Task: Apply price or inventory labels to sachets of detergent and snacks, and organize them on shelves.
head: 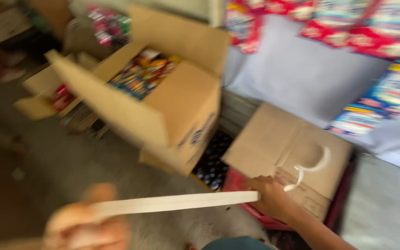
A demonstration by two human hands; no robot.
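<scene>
Below the big open carton, both hands were on one strip of pale tape. Frame was heavily motion-blurred, so detail was limited.

Left hand: down and left of the open carton, close to the camera and badly smeared. It looked closed around the left end of the tape strip, but I couldn't tell how the fingers sat.

Right hand: down and right of the open carton, fingers curled and pinching the strip's right end. It rested against the near edge of a flat closed cardboard box.

Tape strip: pulled out straight and nearly level between the two hands, below the open carton. A loose curl of tape stood up off the closed box's top, just right of the right hand.

Closed box: right of the open carton, sitting on a red crate.

Open carton: flaps up, tilted, full of colourful small packets. A dark crate of bottles sat in the gap between it and the closed box.

Left of the open carton: a smaller open box with red items inside. Up and right of it: stacked bright printed packs and grey sheeting.
</scene>
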